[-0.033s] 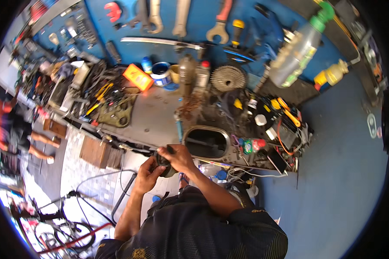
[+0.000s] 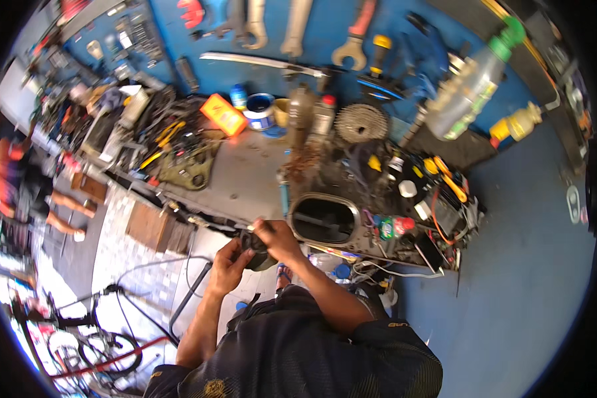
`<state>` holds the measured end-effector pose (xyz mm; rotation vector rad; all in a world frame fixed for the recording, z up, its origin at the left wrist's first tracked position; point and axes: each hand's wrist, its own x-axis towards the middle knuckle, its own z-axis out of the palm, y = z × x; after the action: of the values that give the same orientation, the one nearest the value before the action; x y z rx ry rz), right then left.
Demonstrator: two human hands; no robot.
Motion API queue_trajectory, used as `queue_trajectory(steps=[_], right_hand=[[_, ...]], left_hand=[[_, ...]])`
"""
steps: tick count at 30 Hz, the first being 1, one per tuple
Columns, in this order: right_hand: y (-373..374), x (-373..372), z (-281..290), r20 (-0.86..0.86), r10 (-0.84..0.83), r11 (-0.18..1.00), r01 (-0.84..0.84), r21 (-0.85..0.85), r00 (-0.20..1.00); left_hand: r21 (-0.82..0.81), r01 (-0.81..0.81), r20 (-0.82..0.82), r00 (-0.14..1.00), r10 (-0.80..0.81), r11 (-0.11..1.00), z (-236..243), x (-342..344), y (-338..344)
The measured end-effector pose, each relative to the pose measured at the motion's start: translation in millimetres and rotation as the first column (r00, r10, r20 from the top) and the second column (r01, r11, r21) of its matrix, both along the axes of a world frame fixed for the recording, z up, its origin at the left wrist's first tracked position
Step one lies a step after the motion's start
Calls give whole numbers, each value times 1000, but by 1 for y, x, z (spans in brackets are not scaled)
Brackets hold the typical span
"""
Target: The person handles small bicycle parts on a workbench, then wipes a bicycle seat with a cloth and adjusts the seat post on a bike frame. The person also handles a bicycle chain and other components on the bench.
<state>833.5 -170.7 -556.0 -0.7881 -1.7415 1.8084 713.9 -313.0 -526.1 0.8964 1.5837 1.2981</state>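
Just in front of the workbench (image 2: 249, 166), both hands are closed on one small dark, roundish part (image 2: 261, 260). My left hand (image 2: 227, 268) grips its left side, the thumb lying along the edge. From the right, my right hand (image 2: 280, 241) holds its upper side, fingers curled over it. Its exact kind cannot be made out, since the fingers cover much of it. Beyond my right hand, an oval opening (image 2: 325, 222) with a metal rim is set in the bench, and a blue-handled tool (image 2: 283, 192) lies beside it.
A bicycle cassette (image 2: 361, 123), an orange box (image 2: 223, 115) and a blue-and-white tin (image 2: 259, 111) stand along the back. Wrenches (image 2: 298, 26) hang on the blue wall. A phone (image 2: 429, 253) lies at the right edge. Bicycles (image 2: 106, 355) and another person (image 2: 23, 179) are at left.
The bench and wall have shifted slightly right in view, as my head has moved. Both hands keep hold of the dark part, and more of its rounded lower side shows.
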Motion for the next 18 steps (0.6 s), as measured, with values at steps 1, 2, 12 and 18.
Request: queue_trajectory(steps=[1, 2, 12, 18], right_hand=[[12, -8, -6, 203, 162, 978, -129, -165, 966], [2, -22, -11, 202, 46, 976, -1, -217, 978], [-83, -43, -36, 368, 246, 953, -293, 76, 897], [-189, -62, -18, 260, 426, 726, -499, 474, 867]], left_hand=[[-1, -103, -24, 994, 103, 995, -2, -8, -6], [-24, -220, -61, 974, 218, 975, -3, -16, -18], [274, -805, -43, 536, 843, 526, -8, -105, -209], [174, -363, -348, 847, 402, 915, -13, -64, -279]])
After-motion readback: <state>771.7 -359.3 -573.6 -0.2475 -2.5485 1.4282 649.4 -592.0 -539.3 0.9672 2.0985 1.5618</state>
